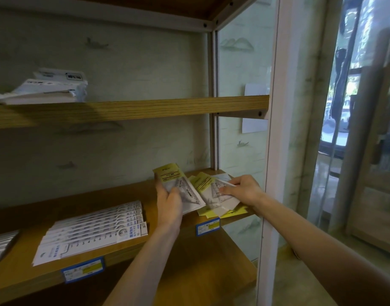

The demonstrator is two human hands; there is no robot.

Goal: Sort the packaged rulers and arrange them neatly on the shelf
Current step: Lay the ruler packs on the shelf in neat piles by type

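Observation:
My left hand (168, 202) grips a small stack of yellow-topped ruler packets (178, 184), lifted slightly above the middle wooden shelf (127, 195). To its right, my right hand (242, 189) pinches another yellow-topped packet (213, 191) that lies on a loose, untidy pile of yellow-topped packets (231, 212) at the shelf's right end. A neat fanned row of white straight-ruler packets (92, 233) lies flat on the same shelf, to the left of both hands.
The upper shelf (132, 109) carries a pile of white packages (50, 87) at the left. Silvery packets (1, 244) lie at the far left of the middle shelf. Blue price tags (208, 226) clip to its front edge. A white frame post (271, 151) and glass door stand on the right.

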